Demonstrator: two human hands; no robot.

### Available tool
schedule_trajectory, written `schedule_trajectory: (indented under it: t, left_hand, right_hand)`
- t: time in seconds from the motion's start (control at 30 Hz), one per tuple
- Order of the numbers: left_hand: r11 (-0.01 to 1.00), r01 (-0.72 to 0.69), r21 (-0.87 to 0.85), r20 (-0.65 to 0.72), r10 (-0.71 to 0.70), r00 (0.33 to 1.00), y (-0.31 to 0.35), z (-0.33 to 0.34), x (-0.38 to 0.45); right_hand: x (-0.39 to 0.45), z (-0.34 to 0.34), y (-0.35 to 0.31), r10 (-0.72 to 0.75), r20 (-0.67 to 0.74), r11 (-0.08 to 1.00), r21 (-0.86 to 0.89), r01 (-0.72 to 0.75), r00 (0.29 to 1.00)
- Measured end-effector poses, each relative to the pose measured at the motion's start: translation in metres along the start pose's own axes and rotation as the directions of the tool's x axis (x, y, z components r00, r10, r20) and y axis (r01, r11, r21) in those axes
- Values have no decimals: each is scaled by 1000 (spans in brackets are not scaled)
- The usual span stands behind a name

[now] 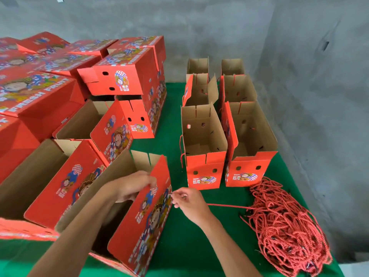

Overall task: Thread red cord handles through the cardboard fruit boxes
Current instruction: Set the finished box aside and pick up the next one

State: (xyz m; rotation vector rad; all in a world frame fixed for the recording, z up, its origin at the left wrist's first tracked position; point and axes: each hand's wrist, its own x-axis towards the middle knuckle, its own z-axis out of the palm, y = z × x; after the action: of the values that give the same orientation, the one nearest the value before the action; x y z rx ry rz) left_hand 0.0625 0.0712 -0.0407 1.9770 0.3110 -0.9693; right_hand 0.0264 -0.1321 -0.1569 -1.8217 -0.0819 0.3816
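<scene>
An open red fruit box point(143, 226) stands near the table's front, with its printed side wall facing right. My left hand point(131, 186) grips the top edge of that wall, fingers curled over it. My right hand point(187, 198) pinches the tip of a red cord point(227, 206) right against the outside of the wall. From there the cord runs right to a big heap of red cords point(283, 222). Whether the tip has entered a hole is hidden by my fingers.
Several open boxes point(203, 148) with cords hanging from them stand in two rows at the back right on the green table point(189, 246). A stack of red boxes point(60, 92) fills the left. A grey wall rises behind.
</scene>
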Motion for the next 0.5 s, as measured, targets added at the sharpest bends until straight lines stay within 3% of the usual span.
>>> schedule_trajectory:
  t: [0.1, 0.33, 0.43, 0.5]
  left_hand:
    - [989, 39, -140, 9, -38, 999, -11, 5, 4]
    - [989, 72, -132, -4, -73, 997, -20, 4, 5]
    - [990, 18, -138, 43, -12, 999, -19, 7, 2]
    - [973, -5, -231, 53, 17, 998, -15, 11, -1]
  right_hand:
    - [-3, 15, 1, -3, 22, 1000, -29, 3, 1000]
    - [5, 32, -1, 26, -92, 991, -127, -37, 995]
    - [7, 34, -4, -20, -85, 961, -278, -4, 996]
    - [9, 34, -7, -72, -67, 915, -402, 39, 995]
